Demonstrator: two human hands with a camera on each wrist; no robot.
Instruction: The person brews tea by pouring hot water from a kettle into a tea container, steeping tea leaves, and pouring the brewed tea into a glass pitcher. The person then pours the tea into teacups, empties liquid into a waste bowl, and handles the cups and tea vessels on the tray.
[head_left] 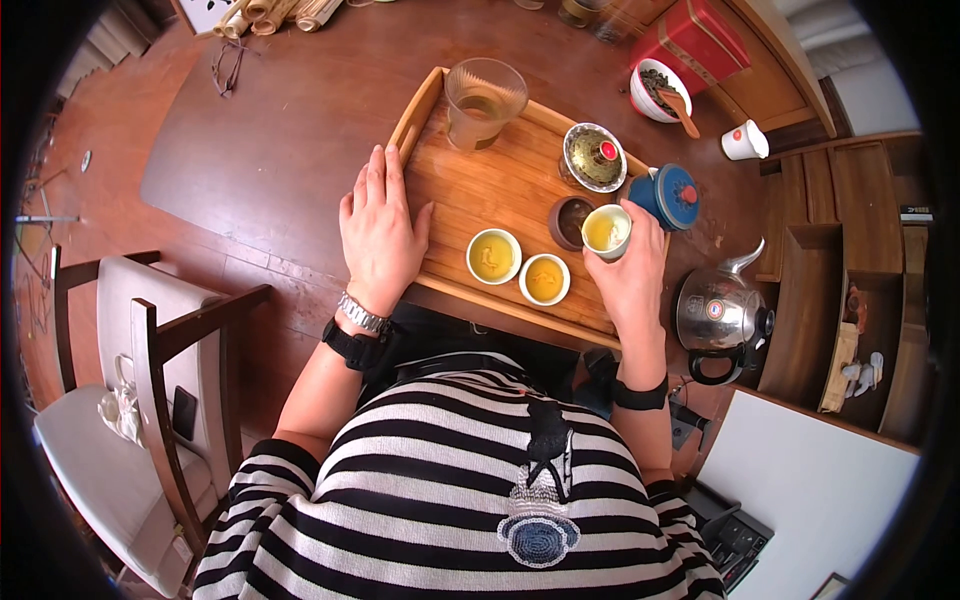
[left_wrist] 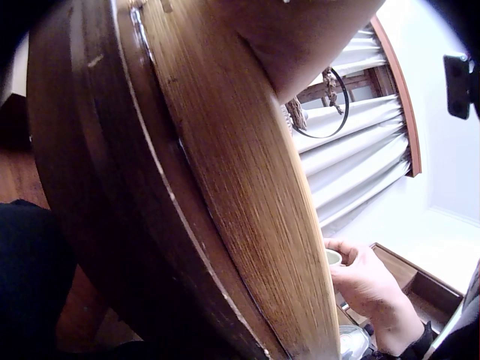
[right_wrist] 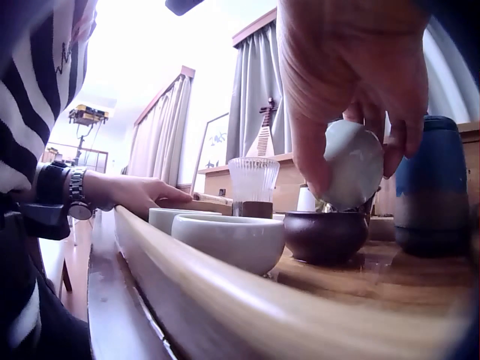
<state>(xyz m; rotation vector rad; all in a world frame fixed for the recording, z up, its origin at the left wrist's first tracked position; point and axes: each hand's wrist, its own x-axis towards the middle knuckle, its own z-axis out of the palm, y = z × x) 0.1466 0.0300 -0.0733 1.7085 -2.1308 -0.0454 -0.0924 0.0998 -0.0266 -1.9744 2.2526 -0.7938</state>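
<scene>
My right hand (head_left: 636,275) pinches a small pale teacup (head_left: 606,231) by its rim, with yellow tea inside. In the right wrist view the held teacup (right_wrist: 353,166) tilts just above a dark brown bowl (right_wrist: 325,238). Two more teacups, a left one (head_left: 494,257) and a right one (head_left: 545,280), stand on the wooden tray (head_left: 450,190) with yellow tea in them. My left hand (head_left: 383,235) rests with straight fingers on the tray's left rim.
A ribbed glass pitcher (head_left: 484,105), a lidded bowl (head_left: 592,158) and a blue lidded pot (head_left: 667,197) stand about the tray's far and right sides. Further right are a steel kettle (head_left: 722,312), a paper cup (head_left: 744,141) and a white bowl of tea leaves (head_left: 650,100).
</scene>
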